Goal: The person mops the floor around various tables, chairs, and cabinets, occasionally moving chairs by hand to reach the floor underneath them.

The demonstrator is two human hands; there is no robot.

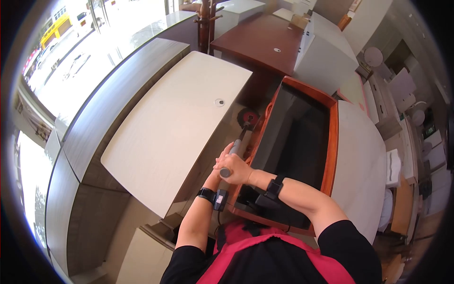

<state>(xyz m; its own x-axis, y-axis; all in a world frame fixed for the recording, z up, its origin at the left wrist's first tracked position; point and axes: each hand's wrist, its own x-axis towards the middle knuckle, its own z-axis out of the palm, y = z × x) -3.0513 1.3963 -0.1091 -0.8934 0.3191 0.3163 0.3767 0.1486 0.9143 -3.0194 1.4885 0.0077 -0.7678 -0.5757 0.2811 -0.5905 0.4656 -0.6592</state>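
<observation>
A long-handled corded tool with a grey shaft (235, 146) slants away from me, a round red-and-black head (249, 118) at its far end. What kind of tool it is, I cannot make out. My right hand (239, 170) is closed around its side grip (225, 172), whose round grey end faces me. Just beyond, my left hand (221, 158) is against the shaft, its fingers partly hidden behind the right hand. Near my left wrist sits the tool's black rear end (220, 199), with a cord. The head is low, in the gap between a white desk and a wood-framed table.
The white desk (179, 113) is on the left, the dark-topped table with its reddish wooden frame (333, 146) on the right. A brown desk (265, 38) and a coat stand (205, 28) are ahead. Grey counters (85, 137) line the window. A white table (357, 161) stands further right.
</observation>
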